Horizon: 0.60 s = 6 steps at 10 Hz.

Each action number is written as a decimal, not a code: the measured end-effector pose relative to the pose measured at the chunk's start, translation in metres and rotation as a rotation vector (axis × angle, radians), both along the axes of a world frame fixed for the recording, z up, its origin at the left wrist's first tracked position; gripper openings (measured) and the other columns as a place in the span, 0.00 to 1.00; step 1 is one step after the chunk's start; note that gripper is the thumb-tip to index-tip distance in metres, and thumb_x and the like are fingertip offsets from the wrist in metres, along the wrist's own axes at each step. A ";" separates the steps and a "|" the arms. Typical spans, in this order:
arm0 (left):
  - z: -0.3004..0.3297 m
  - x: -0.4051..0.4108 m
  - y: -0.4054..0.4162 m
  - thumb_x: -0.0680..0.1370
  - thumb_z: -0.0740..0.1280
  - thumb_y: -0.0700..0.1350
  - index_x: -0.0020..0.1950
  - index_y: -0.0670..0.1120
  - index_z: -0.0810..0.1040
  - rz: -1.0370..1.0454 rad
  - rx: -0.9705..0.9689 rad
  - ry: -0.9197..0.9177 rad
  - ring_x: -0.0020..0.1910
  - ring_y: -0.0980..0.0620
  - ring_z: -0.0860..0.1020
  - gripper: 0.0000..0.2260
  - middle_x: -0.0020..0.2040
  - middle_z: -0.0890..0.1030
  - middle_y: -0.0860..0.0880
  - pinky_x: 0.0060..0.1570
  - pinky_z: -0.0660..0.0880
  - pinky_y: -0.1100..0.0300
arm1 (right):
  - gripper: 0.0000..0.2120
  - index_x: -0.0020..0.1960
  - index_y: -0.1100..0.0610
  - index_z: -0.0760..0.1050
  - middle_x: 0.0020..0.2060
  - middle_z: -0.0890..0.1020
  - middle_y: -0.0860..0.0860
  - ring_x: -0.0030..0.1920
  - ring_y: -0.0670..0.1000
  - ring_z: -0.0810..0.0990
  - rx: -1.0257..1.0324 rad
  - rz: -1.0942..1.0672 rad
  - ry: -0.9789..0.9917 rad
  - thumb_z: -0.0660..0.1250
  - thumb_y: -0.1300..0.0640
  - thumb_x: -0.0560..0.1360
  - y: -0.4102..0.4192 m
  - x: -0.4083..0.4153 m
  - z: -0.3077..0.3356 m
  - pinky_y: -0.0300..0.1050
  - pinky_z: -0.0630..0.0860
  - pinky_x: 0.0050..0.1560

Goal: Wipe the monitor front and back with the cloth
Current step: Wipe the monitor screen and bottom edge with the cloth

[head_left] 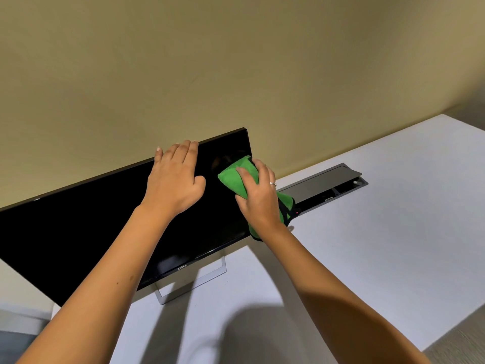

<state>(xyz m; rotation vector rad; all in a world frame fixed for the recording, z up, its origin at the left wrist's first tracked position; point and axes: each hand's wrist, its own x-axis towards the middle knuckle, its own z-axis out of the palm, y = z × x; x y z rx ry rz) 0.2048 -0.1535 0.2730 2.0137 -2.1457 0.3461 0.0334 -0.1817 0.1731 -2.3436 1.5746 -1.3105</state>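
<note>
Front wipe under way, by judgement. The green cloth, folded, is pressed flat against the upper right part of the monitor screen, close to its right edge, and is held under the right hand with thumb and fingers curled onto it. The left hand is laid flat on the screen near the top edge, fingers straight and reaching over the rim, nothing gripped; the panel appears to be steadied by it.

No streaks or wiped zones can be told apart on the black screen, so the share of the front already covered cannot be judged. The back is not shown and is taken as still to be done.

Count: one monitor on one metal stand; one cloth; two hands; one ring on the right hand; one open cable hatch in the white surface.
</note>
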 end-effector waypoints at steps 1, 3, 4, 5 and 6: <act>-0.001 0.000 0.000 0.69 0.53 0.49 0.74 0.41 0.59 0.001 -0.005 -0.001 0.71 0.42 0.62 0.33 0.72 0.65 0.42 0.72 0.51 0.41 | 0.28 0.63 0.58 0.74 0.64 0.70 0.62 0.64 0.62 0.68 -0.026 -0.013 -0.023 0.76 0.61 0.64 -0.007 0.005 0.020 0.55 0.76 0.55; -0.001 0.001 -0.001 0.69 0.53 0.49 0.74 0.41 0.60 -0.002 -0.017 -0.001 0.70 0.42 0.63 0.33 0.72 0.65 0.42 0.72 0.51 0.41 | 0.30 0.63 0.63 0.72 0.64 0.71 0.58 0.58 0.60 0.69 -0.036 -0.044 -0.016 0.75 0.55 0.64 -0.025 0.018 0.056 0.52 0.75 0.53; -0.002 0.000 -0.001 0.68 0.53 0.49 0.74 0.41 0.60 -0.001 -0.017 0.005 0.71 0.42 0.62 0.34 0.72 0.65 0.42 0.72 0.51 0.41 | 0.31 0.62 0.64 0.72 0.62 0.71 0.59 0.59 0.61 0.70 -0.038 -0.037 -0.019 0.77 0.56 0.63 -0.025 0.017 0.053 0.53 0.76 0.55; -0.003 0.001 -0.002 0.68 0.53 0.50 0.74 0.41 0.60 -0.004 -0.024 -0.004 0.70 0.42 0.63 0.34 0.72 0.65 0.42 0.72 0.51 0.41 | 0.31 0.63 0.63 0.72 0.62 0.70 0.61 0.60 0.61 0.71 -0.028 -0.036 -0.021 0.78 0.56 0.63 -0.024 0.013 0.048 0.53 0.76 0.54; -0.003 0.002 -0.004 0.69 0.53 0.49 0.74 0.41 0.60 -0.003 -0.021 -0.002 0.70 0.42 0.63 0.34 0.72 0.65 0.42 0.72 0.50 0.42 | 0.31 0.63 0.62 0.73 0.61 0.70 0.62 0.61 0.61 0.71 -0.005 -0.020 0.012 0.78 0.56 0.63 -0.018 0.008 0.035 0.55 0.78 0.53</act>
